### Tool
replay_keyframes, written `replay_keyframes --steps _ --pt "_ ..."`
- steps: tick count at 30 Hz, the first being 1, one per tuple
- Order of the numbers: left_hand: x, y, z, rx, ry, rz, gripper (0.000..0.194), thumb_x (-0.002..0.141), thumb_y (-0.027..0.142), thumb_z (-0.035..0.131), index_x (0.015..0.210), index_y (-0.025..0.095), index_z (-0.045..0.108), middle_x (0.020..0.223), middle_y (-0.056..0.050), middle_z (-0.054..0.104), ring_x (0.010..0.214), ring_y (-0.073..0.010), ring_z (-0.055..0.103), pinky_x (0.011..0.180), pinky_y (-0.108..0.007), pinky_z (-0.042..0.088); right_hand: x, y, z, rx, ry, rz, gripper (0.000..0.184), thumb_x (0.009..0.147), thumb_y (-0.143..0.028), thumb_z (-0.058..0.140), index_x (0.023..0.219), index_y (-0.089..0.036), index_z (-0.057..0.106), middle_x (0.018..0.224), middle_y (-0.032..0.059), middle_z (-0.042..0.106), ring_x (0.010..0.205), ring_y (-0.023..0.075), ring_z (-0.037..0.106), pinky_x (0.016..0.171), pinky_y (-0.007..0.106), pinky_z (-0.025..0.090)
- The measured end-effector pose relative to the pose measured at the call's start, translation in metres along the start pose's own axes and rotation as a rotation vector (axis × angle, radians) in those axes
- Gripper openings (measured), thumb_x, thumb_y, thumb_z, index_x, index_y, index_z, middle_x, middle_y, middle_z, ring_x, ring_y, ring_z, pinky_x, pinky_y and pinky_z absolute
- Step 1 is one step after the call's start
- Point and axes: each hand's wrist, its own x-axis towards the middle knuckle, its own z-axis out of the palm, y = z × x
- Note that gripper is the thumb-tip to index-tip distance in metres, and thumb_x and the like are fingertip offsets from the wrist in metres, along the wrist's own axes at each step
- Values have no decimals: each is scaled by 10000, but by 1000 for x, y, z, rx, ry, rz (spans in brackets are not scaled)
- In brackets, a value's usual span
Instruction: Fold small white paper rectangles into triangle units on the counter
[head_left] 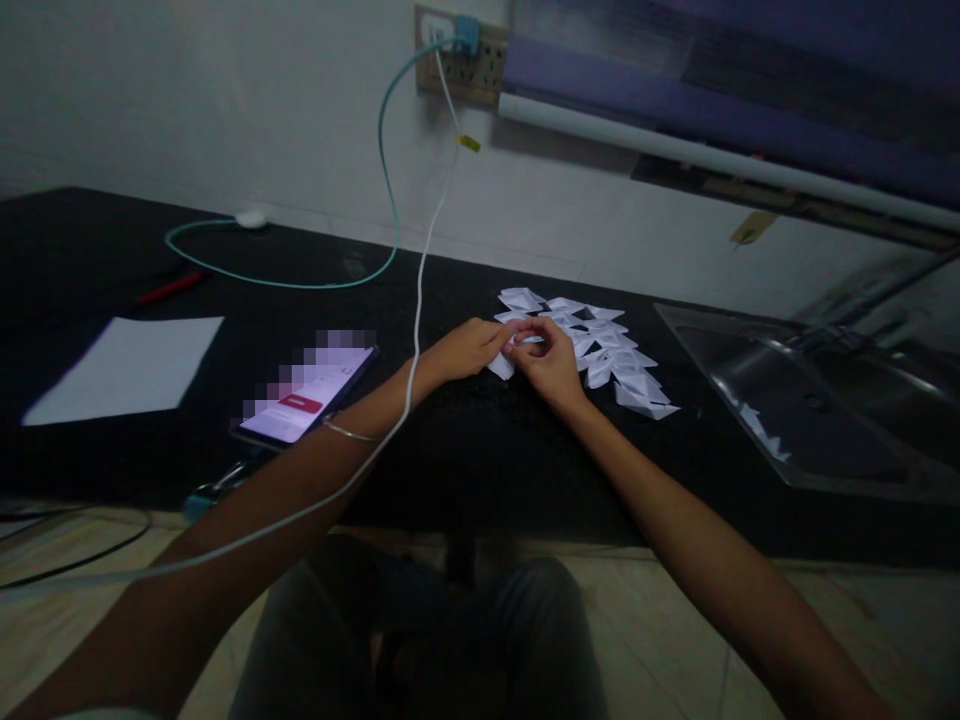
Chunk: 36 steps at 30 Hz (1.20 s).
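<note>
My left hand (474, 348) and my right hand (553, 364) meet over the dark countertop, fingers closed on a small white folded paper (501, 366). Its lower corner shows beneath the fingertips; the rest is hidden. Right behind and beside my right hand lie several white folded paper boats (616, 343), close together in slanting rows. The nearest of them, a single paper boat (643, 400), sits at the lower right of the group.
A lit phone (307, 395) lies beside my left forearm, with a white paper sheet (127, 370) and red pen (171, 288) farther left. A white cable (418, 300) crosses my left forearm. A steel sink (825, 400) is at right. A power strip (480, 65) hangs on the wall.
</note>
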Motion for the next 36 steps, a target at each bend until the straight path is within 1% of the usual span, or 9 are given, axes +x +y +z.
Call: replay_keyframes --steps 4,8,12,15,19,22,25,29,36 --pt "-3 1 -2 -12 1 -22 544 1080 482 315 761 188 642 663 -34 620 594 -144 566 607 -291 383 -4 -6 2 80 -15 31 342 690 -312 832 889 -240 563 876 3 676 557 100 549 513 267 457" --pt "-4 1 -1 -120 -1 6 610 1076 556 272 709 190 593 656 -35 604 605 -142 556 624 -289 421 -5 -8 2 50 -57 38 224 718 -318 819 782 -219 628 742 8 676 647 163 626 610 328 528" --pt "-5 1 1 -250 58 -11 623 1062 611 262 742 186 587 638 -22 587 573 -135 539 576 -274 425 -3 -10 1 53 34 -23 239 681 -310 860 830 -223 695 820 19 735 785 197 703 807 404 596" --pt "-5 -1 1 -236 98 67 598 1042 624 339 739 177 594 654 -15 593 592 -131 538 578 -266 421 -5 -13 1 57 62 -48 232 704 -315 855 881 -232 729 862 21 758 837 209 723 864 432 605" --pt "-3 -2 -2 -230 110 169 532 1038 576 414 778 168 635 762 -34 647 727 -145 591 694 -279 473 -10 -15 6 22 95 -114 161 762 -299 814 903 -229 783 958 46 781 900 224 730 938 470 591" --pt "-3 1 -4 -240 122 208 498 1037 555 434 834 165 667 845 -60 675 822 -162 624 789 -298 496 -12 -15 11 14 133 -101 221 759 -297 807 969 -234 779 1031 52 778 940 232 731 956 484 592" --pt "-4 5 -3 -248 94 160 481 1042 529 426 895 152 687 886 -65 699 853 -163 642 797 -290 488 -13 -14 15 46 181 -33 336 721 -291 819 1035 -223 719 1053 61 760 875 219 734 867 450 622" --pt "-6 10 0 -222 76 49 442 1048 458 413 784 163 609 723 -11 626 673 -131 582 671 -265 436 -12 -13 17 92 236 5 396 685 -315 838 1002 -229 617 984 49 725 847 208 728 803 392 625" --pt "-1 13 7 -107 204 -34 348 1044 417 438 783 198 513 694 5 554 657 -140 517 615 -287 338 -12 -17 20 137 215 -25 296 719 -317 787 937 -232 605 994 49 705 895 206 707 859 395 593"
